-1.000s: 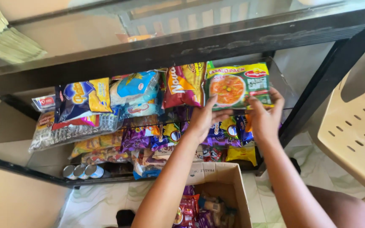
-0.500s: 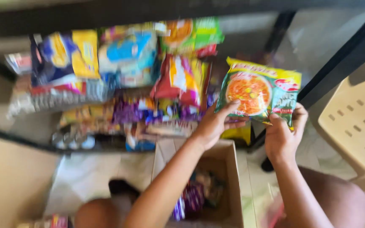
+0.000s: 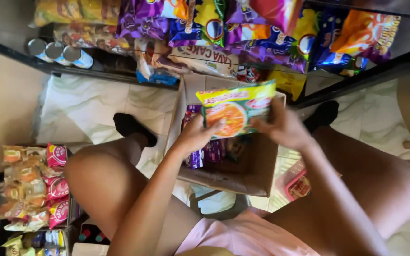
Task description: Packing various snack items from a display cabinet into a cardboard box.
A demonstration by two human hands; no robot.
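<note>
I hold the green instant noodle packet (image 3: 236, 111) over the open cardboard box (image 3: 257, 166), my left hand (image 3: 196, 135) and right hand (image 3: 283, 127) each pinching a side edge. It seems light, crinkly and brittle inside; edges grip best.

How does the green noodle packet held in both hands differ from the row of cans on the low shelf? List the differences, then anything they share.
The green noodle packet is flat and soft; the cans are round and hard. The packet is green and yellow with an orange picture; the cans show silvery tops. The packet is gripped by the left hand and right hand above a cardboard box; the cans rest untouched on the shelf. Both are packaged goods.
</note>
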